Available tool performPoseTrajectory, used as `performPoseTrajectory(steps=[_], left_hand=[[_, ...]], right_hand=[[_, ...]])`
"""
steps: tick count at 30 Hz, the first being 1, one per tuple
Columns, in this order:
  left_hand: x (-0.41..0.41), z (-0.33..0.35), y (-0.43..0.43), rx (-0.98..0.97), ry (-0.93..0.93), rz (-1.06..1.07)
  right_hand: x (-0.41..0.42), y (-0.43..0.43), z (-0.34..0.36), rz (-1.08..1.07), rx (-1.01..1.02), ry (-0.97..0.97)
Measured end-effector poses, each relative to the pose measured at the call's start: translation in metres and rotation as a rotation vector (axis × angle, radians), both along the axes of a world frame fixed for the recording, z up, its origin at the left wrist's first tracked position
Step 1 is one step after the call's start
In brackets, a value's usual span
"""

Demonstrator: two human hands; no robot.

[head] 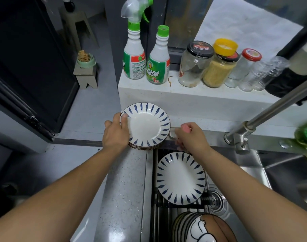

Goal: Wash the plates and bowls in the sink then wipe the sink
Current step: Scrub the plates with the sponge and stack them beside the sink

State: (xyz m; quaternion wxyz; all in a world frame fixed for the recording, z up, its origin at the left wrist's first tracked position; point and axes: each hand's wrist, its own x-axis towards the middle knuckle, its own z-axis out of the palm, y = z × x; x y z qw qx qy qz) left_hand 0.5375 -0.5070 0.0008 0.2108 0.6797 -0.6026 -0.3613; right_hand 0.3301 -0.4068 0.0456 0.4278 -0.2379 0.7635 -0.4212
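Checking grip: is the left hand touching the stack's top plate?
Touching. Head view: the left hand has its thumb over the rim of the top plate.

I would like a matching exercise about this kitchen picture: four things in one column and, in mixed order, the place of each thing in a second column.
Things
1. stack of plates
2. single plate
3. spray bottle
4. pink thing

Places
A. on the white ledge
B. held in the right hand
C. on the rack in the sink
D. on the counter, gripped by the left hand

Pairs: 1-D, 2-C, 3-A, 4-B
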Motion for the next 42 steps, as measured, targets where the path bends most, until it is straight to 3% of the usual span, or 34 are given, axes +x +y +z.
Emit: performPoseTrajectory(steps=[3, 6, 10, 12, 15, 19, 26, 32, 42], left_hand=[[-0.002, 0.006, 0.008, -0.016, 0.048, 0.098], [-0.005, 0.021, 0.017, -0.005, 0.184, 0.359], [-0.019, 0.023, 0.072, 0.241, 0.528, 0.554], [-0.031, 0.027, 0.115, 0.456, 0.657, 0.477], [-0.054, 0.029, 0.16, 0.716, 0.611, 0.242], [-0.07, 0.012, 0.18, 0.987, 0.723, 0.252], [-0.085, -0.009, 0.179, 1.005, 0.796, 0.429], [-0.089, -0.006, 0.187, 1.073, 0.929, 0.535], [-0.08, 0.018, 0.182, 0.948, 0.901, 0.361]], right_hand=[[-0.014, 0.028, -0.004, 0.026, 0.032, 0.063], [-0.03, 0.058, -0.011, 0.077, 0.083, 0.146], [-0.047, 0.092, -0.021, 0.101, 0.129, 0.248], [-0.051, 0.099, -0.025, 0.142, 0.143, 0.275], [-0.054, 0.1, -0.033, 0.241, 0.169, 0.285], [-0.051, 0.093, -0.038, 0.407, 0.229, 0.394], [-0.043, 0.079, -0.036, 0.56, 0.306, 0.571], [-0.045, 0.085, -0.033, 0.532, 0.287, 0.624], [-0.053, 0.111, -0.019, 0.288, 0.206, 0.539]])
